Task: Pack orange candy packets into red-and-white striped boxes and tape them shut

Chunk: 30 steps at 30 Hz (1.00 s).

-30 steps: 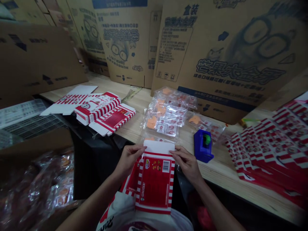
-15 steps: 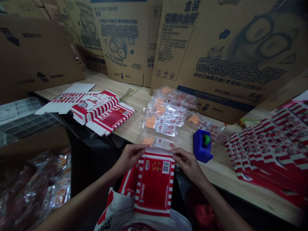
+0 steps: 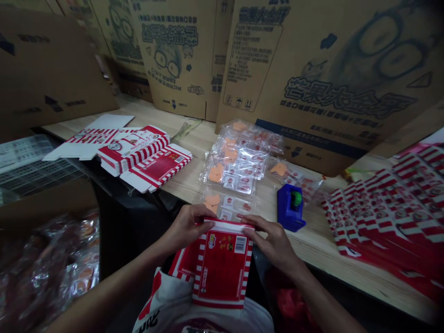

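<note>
A flat red carton with striped edges and a barcode lies in front of my body. My left hand pinches its top left corner between thumb and fingers. At the top right corner, my right hand grips the same edge, where a white flap is folded over. Partly hidden behind its left side is a second red carton. Just beyond my fingers, a clear packet with orange pieces rests at the table edge. Several more clear packets overlap in a pile behind it.
A blue tape dispenser stands right of my hands. Flat cartons are stacked at the left, striped red cartons fan out at the right. Large cardboard boxes wall off the back. A box of bagged packets sits lower left.
The white flap at the carton's top edge has been folded down toward me. My fingers have shifted from holding it up to pressing along the fold. The view has moved slightly.
</note>
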Available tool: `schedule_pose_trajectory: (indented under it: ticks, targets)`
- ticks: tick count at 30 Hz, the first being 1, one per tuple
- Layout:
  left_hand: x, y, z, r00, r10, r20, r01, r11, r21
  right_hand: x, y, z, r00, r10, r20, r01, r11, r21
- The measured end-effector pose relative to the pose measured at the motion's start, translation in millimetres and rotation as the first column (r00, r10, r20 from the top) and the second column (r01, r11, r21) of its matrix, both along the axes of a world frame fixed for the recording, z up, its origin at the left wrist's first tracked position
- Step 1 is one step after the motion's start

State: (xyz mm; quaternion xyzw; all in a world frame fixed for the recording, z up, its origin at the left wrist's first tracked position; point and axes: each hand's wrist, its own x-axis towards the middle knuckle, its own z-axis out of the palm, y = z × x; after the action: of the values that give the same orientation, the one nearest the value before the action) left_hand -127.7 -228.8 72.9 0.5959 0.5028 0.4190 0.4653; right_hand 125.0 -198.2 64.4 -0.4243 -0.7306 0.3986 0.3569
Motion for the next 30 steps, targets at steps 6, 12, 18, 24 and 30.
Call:
schedule_pose_trajectory:
  ticks: [6,12,18,24,30]
  targets:
    - [7,5,12.2,0.989,0.02,0.15,-0.002,0.992,-0.123,-3,7,15.6,0.999,0.02,-0.033,-0.025,0.991,-0.131]
    - [6,-7,2.6,0.995,-0.05,-0.085,0.061,0.99,0.13,3,-7,-8.1,0.979,-0.009,-0.202,-0.024,0.987,-0.16]
    - [11,-21,-13.5,0.993,0.037,-0.115,0.003,0.946,0.325,2,-30,-30.6,0.964,-0.09,-0.249,0.071,0.994,-0.084]
    - [11,-20,-23.1,0.991,0.135,0.022,-0.137,0.98,0.146,21,-16,-32.8,0.926,-0.306,-0.222,0.313,0.95,-0.007]
    - [9,-10,-28.1,0.944,0.255,0.209,-0.238,0.966,-0.104,97,32,-57.7,0.564,-0.811,-0.156,0.825,0.563,0.058]
